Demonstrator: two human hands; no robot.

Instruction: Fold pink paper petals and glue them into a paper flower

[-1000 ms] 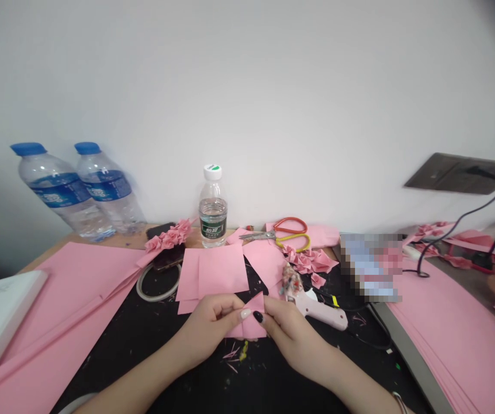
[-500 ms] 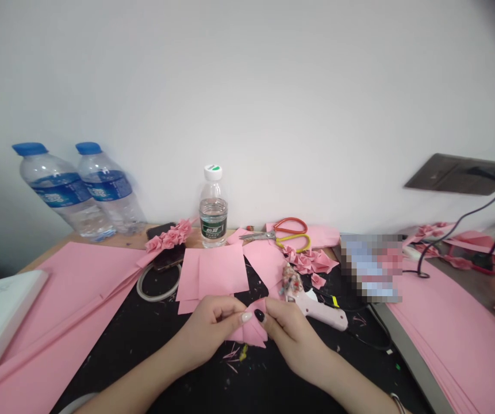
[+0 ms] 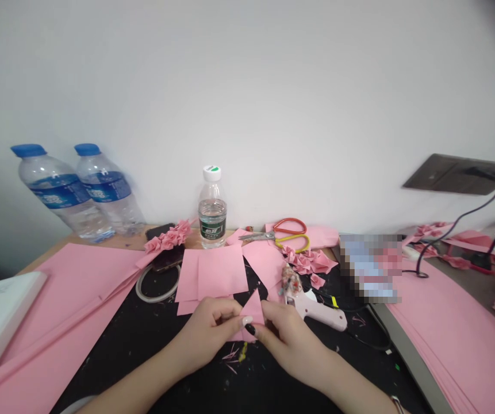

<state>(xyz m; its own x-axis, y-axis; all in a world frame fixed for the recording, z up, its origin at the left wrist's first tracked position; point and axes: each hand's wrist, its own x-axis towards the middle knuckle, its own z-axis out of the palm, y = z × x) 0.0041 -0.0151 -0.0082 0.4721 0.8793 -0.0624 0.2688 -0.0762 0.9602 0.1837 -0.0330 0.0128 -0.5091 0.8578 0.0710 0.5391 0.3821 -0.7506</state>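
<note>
Between my two hands is a small folded piece of pink paper (image 3: pixel 253 309), one pointed corner standing up above the fingers. My left hand (image 3: pixel 213 329) pinches its left side, thumb in front. My right hand (image 3: pixel 289 332) grips the right side, its dark-nailed thumb close to the left thumb. Part of the paper hangs below the thumbs, and the fingertips behind it are hidden. Square pink sheets (image 3: pixel 221 273) lie just beyond my left hand. A pale glue gun (image 3: pixel 322 313) with a crusted nozzle rests right of my right hand. Paper scraps (image 3: pixel 231 355) lie below the hands.
Scissors (image 3: pixel 292 236) with red and yellow handles lie behind folded pink paper roses (image 3: pixel 305 261). A small water bottle (image 3: pixel 213 215) stands by the wall, two larger bottles (image 3: pixel 64 195) at left. A tape ring (image 3: pixel 144 290) and large pink sheets (image 3: pixel 87 270) lie left; cables hang right.
The folded paper has turned in my fingers, so a pointed corner now sticks up where a wider flap showed lower right. My right thumb has shifted slightly left and down.
</note>
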